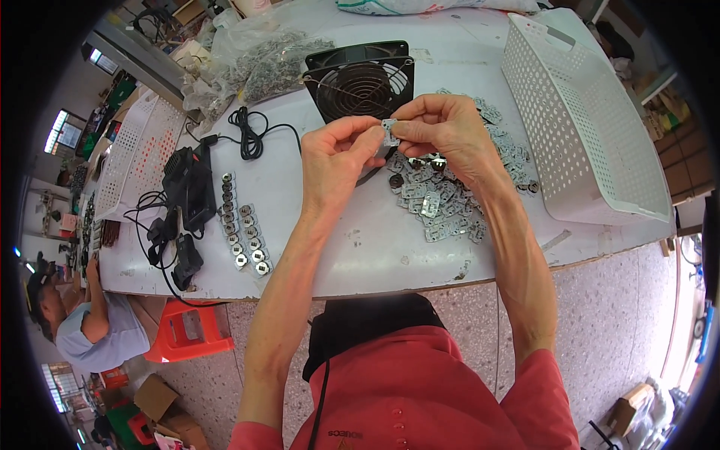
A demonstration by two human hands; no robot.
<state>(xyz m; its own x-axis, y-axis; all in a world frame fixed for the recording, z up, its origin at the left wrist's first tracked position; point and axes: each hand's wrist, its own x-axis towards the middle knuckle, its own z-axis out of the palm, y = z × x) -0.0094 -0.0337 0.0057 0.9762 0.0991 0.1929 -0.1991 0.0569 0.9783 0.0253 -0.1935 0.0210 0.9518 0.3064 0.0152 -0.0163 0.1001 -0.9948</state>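
Both hands meet above the middle of the table, in front of a black fan [360, 79] with a wire guard. My left hand [341, 154] and my right hand [442, 131] pinch a small silvery metal plate [389, 133] between thumbs and fingers. Fine details of the plate are too small to make out. Under and beside my right hand lies a loose pile of similar metal plates [442, 199], some with round dark parts. To the left, two rows of small metal pieces [251, 232] with round parts are lined up.
A white perforated basket [592, 135] stands at the right. Another white basket [139, 150] is at the left, near a black power unit [189, 187] and cables [251, 135]. Clear plastic bags of metal parts [277, 67] lie at the back left. A person [97, 322] sits by a red stool [187, 330].
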